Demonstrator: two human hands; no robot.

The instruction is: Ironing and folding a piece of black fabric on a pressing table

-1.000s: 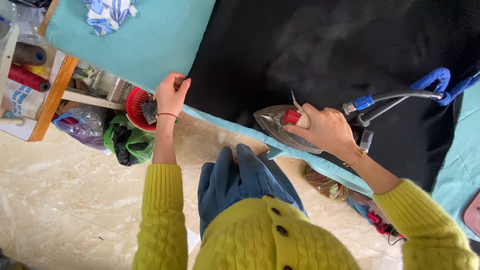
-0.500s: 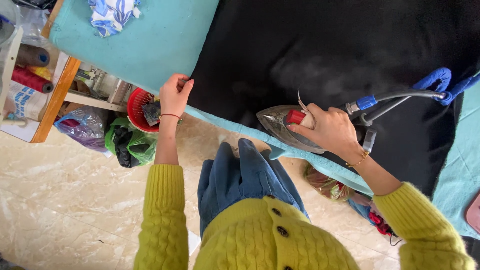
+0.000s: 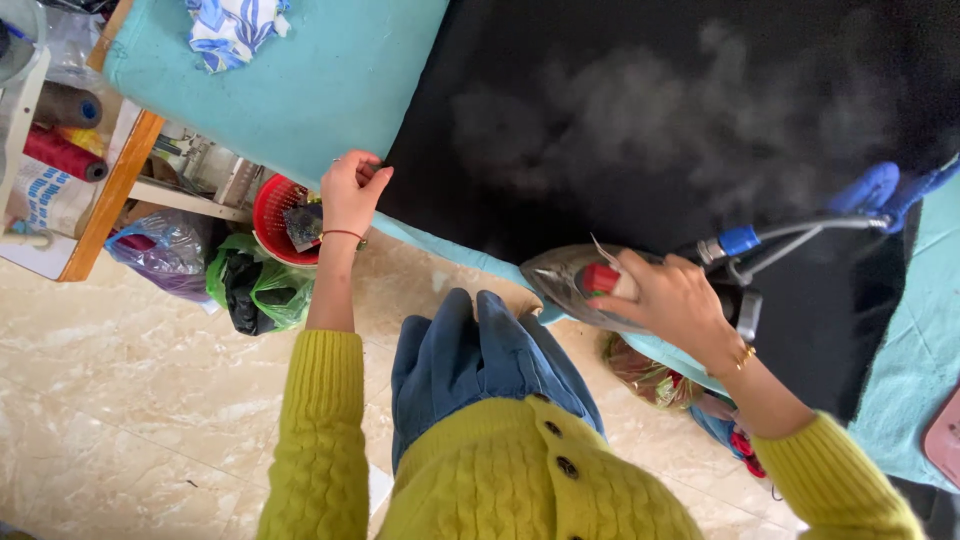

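Black cloth: left hand apparently pinches edge; right hand grips iron.

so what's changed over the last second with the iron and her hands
Little. The right hand keeps its grip on the steam iron at the near edge of the black cloth, with barely any shift. More steam drifts above the cloth now. The left hand still pinches the cloth's corner.

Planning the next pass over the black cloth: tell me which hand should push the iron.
Right. The right hand already grips the grey steam iron on the black cloth; the left hand pins the cloth's edge over the turquoise padded table.
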